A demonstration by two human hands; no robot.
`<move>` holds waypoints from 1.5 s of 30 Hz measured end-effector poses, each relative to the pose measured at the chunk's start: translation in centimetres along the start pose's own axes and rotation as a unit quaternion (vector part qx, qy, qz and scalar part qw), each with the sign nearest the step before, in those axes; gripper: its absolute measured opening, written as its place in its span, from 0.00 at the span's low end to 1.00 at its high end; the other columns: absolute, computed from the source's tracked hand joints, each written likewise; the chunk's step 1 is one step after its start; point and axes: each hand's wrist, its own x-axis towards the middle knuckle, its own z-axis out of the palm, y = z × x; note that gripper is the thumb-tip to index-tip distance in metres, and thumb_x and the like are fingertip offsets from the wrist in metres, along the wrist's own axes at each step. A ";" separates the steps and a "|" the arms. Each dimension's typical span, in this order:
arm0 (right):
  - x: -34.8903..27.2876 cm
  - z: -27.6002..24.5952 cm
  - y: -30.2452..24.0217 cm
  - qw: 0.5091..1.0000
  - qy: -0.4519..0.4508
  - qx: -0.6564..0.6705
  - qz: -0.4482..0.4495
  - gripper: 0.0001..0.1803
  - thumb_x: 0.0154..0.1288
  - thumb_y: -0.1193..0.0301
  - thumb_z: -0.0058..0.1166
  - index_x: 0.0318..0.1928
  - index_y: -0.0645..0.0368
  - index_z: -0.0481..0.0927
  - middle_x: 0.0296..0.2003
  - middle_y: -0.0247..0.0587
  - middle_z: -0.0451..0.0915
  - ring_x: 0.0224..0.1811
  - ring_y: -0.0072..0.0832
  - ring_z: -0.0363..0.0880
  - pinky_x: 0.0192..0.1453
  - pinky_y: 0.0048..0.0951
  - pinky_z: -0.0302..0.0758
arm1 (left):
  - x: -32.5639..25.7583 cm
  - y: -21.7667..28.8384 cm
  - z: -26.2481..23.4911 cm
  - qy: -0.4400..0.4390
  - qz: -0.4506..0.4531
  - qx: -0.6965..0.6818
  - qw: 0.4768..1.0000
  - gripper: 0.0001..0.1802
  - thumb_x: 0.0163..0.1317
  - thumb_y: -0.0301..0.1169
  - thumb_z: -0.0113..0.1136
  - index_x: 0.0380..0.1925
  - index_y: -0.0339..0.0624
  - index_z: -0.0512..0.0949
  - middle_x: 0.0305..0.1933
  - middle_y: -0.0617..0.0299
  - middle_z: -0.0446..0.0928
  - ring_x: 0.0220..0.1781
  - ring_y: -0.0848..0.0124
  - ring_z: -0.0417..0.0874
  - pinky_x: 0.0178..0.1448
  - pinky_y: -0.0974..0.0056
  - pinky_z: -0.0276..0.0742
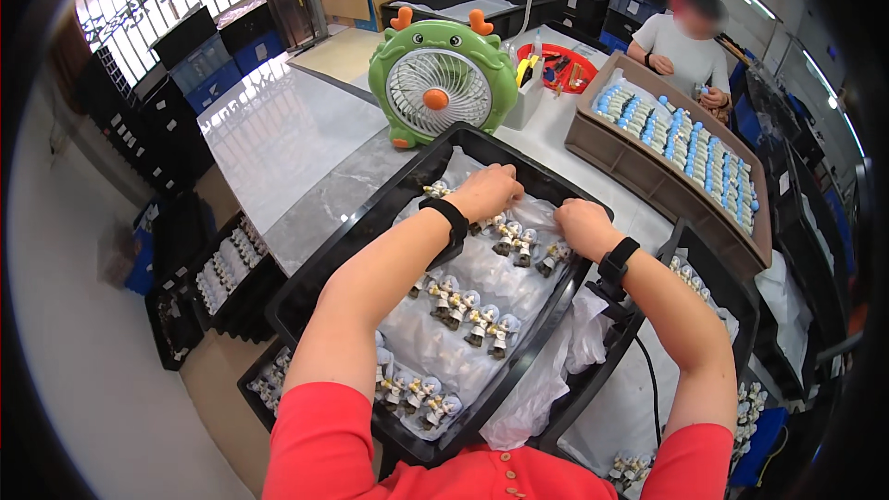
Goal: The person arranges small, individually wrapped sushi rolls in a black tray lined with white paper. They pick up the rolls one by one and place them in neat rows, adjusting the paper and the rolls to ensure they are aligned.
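Observation:
A black tray [319,264] sits in front of me, holding rows of small figurines [482,319] with pale blue-grey hair, white tops and dark bases. Thin translucent plastic sheet [532,213] lies between and over the rows. Toward the tray's far side, my left hand [488,193] is closed, its fingertips curled down at the sheet beside the far row. My right hand [585,227] is closed too, pinching the sheet near the tray's right wall. The fingertips of both hands are partly hidden.
A green cartoon-shaped fan [440,83] stands just beyond the tray. Behind the table, a person [690,46] handles something near a brown crate [667,162] of blue-and-white pieces. A red basket [567,69] holds tools. Another black tray [741,315] and crumpled plastic [546,380] are at my right.

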 end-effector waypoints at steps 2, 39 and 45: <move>-0.4 -1.4 -1.0 1.000 0.016 -0.003 -0.020 0.05 0.49 0.75 0.52 0.25 0.62 0.80 0.34 0.47 0.77 0.37 0.44 0.79 0.43 0.39 0.77 | -0.2 -0.1 -0.2 -0.008 0.028 0.011 1.000 0.10 0.47 0.28 0.63 0.32 0.48 0.81 0.42 0.61 0.74 0.50 0.60 0.72 0.51 0.58 0.71; 0.2 -0.6 -0.1 0.990 0.069 -0.122 0.022 0.07 0.53 0.70 0.53 0.31 0.59 0.73 0.25 0.42 0.78 0.28 0.37 0.81 0.30 0.35 0.77 | -0.3 1.6 1.2 0.041 0.151 -0.101 0.982 0.18 0.53 0.21 0.51 0.47 0.37 0.74 0.54 0.53 0.72 0.56 0.56 0.72 0.58 0.57 0.69; 0.4 -2.5 -1.8 0.992 0.043 -0.082 0.080 0.05 0.55 0.71 0.52 0.31 0.59 0.74 0.22 0.41 0.80 0.24 0.37 0.81 0.28 0.35 0.77 | -0.1 1.6 1.3 0.063 0.154 -0.099 0.981 0.19 0.52 0.20 0.50 0.47 0.37 0.74 0.53 0.54 0.72 0.55 0.56 0.72 0.57 0.56 0.69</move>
